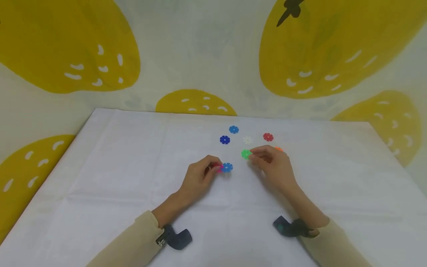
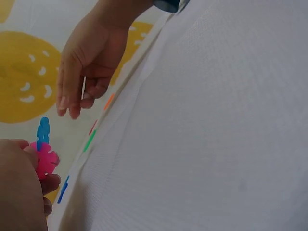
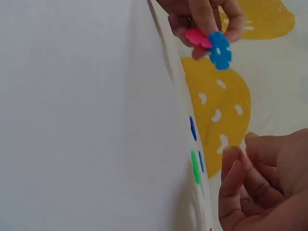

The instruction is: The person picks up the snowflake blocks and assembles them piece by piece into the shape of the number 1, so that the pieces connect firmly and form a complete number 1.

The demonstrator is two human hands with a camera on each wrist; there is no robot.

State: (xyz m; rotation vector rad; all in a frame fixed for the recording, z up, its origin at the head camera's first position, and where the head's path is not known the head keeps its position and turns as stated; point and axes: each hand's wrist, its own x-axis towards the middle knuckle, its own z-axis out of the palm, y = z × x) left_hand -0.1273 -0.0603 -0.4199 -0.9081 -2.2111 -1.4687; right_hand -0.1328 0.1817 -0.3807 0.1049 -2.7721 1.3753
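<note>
My left hand (image 1: 199,173) pinches a pink notched plastic disc (image 2: 46,162) between thumb and fingers. A light blue disc (image 3: 221,57) is slotted into the pink one at an angle, and the pair is held up above the table. My right hand (image 1: 276,166) hovers to the right with nothing in it, fingers loosely bent and a gap between thumb and fingertips. Under those fingertips in the head view, a green disc (image 1: 245,154) lies flat on the table. An orange disc (image 1: 278,149) is partly hidden behind the right hand.
Farther back on the white-covered table (image 1: 116,159) lie a light blue disc (image 1: 234,129), a dark blue disc (image 1: 225,139), a white disc (image 1: 247,140) and a red disc (image 1: 268,137). A lemon-patterned cloth (image 1: 200,55) hangs behind the table.
</note>
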